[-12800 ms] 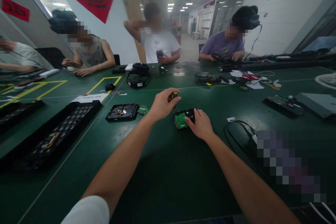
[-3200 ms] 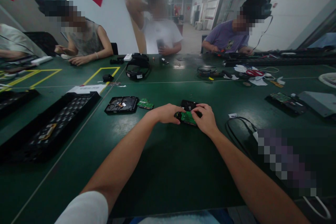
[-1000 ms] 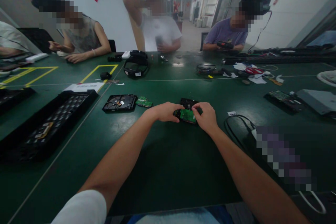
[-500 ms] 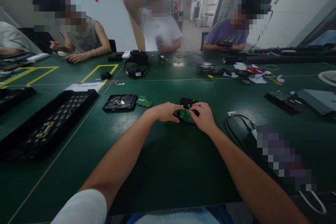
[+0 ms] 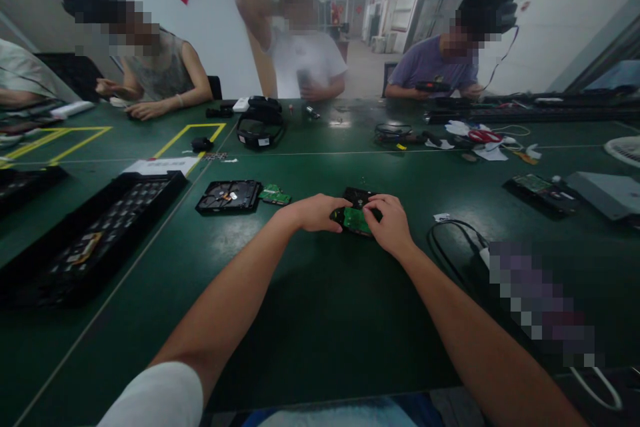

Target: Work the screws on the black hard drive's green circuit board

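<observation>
A black hard drive [image 5: 358, 196] with a green circuit board [image 5: 356, 219] on its near part lies on the table in front of me. My left hand [image 5: 323, 212] grips its left edge, thumb on the near side and fingers on the far side. Over the drive's right part, my right hand [image 5: 389, 221] has its thumb and fingers drawn together at the board. Whatever is between those fingertips is hidden. To the left lies another hard drive [image 5: 229, 196], and beside it a separate green circuit board [image 5: 275, 195].
A long black tray [image 5: 95, 240] stands at the left. On the right are a drive with a board [image 5: 543, 193], a grey box [image 5: 607, 195] and a looped black cable [image 5: 440, 250]. Cables and paper scraps [image 5: 493, 147] lie farther back. Several people sit or stand across the table.
My right fingers have shifted slightly to the right on the circuit board, baring a little more of it. My left hand stays in place. The person at the far right has moved their hands apart.
</observation>
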`<state>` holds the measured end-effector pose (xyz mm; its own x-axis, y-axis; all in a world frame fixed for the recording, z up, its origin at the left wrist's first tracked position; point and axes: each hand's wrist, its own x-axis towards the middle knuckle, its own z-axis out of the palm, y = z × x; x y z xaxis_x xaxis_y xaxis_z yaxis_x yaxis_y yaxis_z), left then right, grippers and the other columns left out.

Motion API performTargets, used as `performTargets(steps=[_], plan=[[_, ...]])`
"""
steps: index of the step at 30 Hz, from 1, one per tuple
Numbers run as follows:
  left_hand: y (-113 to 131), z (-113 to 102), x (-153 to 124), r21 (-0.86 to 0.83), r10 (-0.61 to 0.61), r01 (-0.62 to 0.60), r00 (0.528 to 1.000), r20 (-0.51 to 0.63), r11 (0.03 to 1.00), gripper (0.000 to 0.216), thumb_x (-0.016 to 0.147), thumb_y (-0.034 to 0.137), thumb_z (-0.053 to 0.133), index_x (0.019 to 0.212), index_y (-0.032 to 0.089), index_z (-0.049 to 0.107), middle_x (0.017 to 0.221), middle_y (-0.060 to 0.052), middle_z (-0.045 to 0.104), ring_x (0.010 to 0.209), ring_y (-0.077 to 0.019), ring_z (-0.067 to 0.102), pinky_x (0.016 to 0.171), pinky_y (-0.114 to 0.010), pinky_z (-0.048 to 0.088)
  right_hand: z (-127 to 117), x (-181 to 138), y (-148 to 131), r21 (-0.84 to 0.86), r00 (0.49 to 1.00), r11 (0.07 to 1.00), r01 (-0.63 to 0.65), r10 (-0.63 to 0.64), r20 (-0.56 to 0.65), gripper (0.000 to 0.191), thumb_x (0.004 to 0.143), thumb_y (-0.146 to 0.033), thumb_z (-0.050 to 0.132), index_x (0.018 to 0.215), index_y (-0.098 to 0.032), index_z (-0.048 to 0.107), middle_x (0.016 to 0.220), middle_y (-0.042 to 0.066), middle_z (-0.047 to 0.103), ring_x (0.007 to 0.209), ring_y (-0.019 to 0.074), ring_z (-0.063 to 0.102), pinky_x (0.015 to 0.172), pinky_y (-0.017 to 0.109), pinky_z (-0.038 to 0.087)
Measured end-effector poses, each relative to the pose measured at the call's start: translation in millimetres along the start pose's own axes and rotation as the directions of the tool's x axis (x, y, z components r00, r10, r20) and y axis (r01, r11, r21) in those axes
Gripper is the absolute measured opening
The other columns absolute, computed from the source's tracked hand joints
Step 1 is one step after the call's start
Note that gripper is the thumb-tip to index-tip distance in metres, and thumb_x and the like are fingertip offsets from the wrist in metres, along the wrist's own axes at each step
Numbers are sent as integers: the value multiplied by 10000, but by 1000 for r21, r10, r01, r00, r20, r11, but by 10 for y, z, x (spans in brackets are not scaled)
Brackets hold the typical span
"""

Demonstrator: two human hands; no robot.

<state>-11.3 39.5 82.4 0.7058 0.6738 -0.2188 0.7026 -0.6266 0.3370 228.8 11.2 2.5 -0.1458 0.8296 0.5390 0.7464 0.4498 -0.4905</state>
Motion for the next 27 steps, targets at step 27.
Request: performTargets(steps=[27], plan=[[-23,31,11,-45,-65,64,997,-29,997,1007,835,376,764,1652,171,214,1407,-177,647,1204,-306,670,957,-335,483,30,-22,-44,-4,929,930,-369,369,15,580,846,-488,690,1315,-164,588,1290,180,592,1019,293,671,909,454,552]])
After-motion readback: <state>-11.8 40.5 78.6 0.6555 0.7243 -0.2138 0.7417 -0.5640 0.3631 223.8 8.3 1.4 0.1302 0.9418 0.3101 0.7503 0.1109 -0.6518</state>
